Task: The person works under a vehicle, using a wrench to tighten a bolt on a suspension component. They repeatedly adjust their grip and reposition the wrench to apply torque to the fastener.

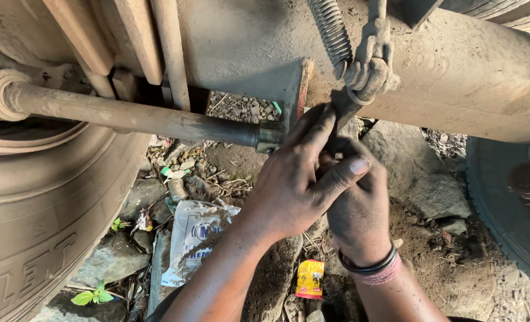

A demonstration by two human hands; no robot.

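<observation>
Under a dusty vehicle, both my hands are clasped together around a dark metal lever (343, 107) that hangs from a clevis and link (369, 65) below a coil spring (331, 33). My left hand (297, 179) wraps over the top, its thumb stretched to the right and its fingers reaching up the lever. My right hand (360, 209), with bands on the wrist, grips from below and behind; its fingers are mostly hidden by the left hand. A long dirty rod (128, 116) ends at a bracket (291, 89) just left of my hands.
A big tyre (38, 226) fills the lower left and another tyre (509, 203) stands at the right edge. The axle housing (455, 65) runs overhead. On the ground lie stones, a crumpled white bag (193, 238), a small yellow wrapper (310, 278) and litter.
</observation>
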